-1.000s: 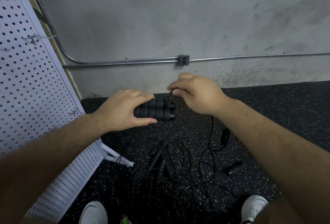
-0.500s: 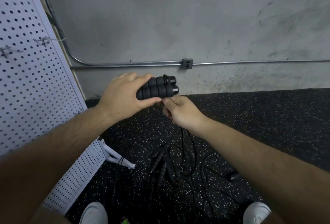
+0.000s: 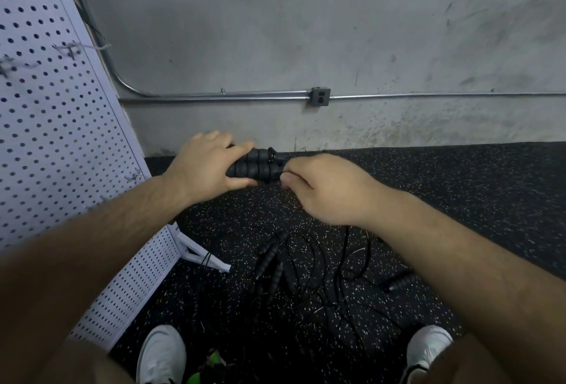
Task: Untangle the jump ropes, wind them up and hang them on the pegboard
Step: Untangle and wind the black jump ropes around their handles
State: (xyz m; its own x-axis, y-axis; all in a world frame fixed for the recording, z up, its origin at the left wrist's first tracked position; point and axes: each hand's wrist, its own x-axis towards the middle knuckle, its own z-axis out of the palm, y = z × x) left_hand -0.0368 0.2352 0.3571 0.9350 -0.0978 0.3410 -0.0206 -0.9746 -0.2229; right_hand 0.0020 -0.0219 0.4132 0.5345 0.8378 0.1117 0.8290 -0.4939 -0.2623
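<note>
My left hand (image 3: 208,163) grips two black ribbed jump rope handles (image 3: 255,166) held side by side, pointing right. My right hand (image 3: 324,186) pinches the thin black cord at the handles' right end, and a turn of cord lies around them. The cord drops from under my right wrist to a tangle of black ropes (image 3: 309,273) and several more handles on the floor between my feet. One loose handle (image 3: 399,282) lies to the right. The white pegboard (image 3: 55,144) leans at the left, with wire hooks (image 3: 72,46) on it.
The floor is black speckled rubber (image 3: 459,187). A concrete wall behind carries a metal conduit and an outlet box (image 3: 320,96). The pegboard's white foot (image 3: 203,253) sticks out onto the floor. My white shoes (image 3: 162,353) frame the tangle.
My right hand went from above the handles down under them, then rose again to their right end with the cord. A turn of cord now lies around the handles.
</note>
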